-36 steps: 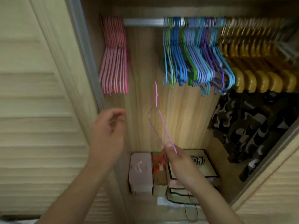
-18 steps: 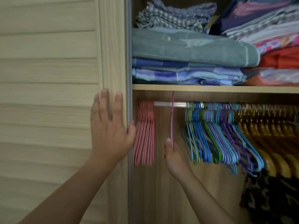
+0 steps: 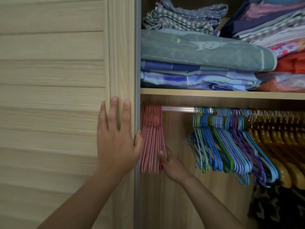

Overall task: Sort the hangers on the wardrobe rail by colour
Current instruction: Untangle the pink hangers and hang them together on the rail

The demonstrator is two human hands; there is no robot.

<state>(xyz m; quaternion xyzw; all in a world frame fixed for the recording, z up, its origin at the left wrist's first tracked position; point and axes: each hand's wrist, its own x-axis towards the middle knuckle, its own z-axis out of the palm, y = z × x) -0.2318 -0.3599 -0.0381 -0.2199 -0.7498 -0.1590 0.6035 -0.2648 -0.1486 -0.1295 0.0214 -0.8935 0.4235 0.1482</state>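
The pink hanger (image 3: 163, 138) is now hung tight against the pink bunch (image 3: 151, 139) – still pinched by the right hand (image 3: 171, 164), left hand (image 3: 115, 141) spread flat on the door (image 3: 66, 80) – so pinks look grouped.

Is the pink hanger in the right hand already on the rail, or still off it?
On the rail, it seems: the pink hanger hangs against the pink bunch; its hook is blurred. The right hand holds its lower part.

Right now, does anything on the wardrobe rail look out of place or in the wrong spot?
Yes. The middle bunch is still mixed: green hangers and purple hangers sit scattered among the blue ones. The pink hangers at the left end and the wooden hangers on the right each look uniform.
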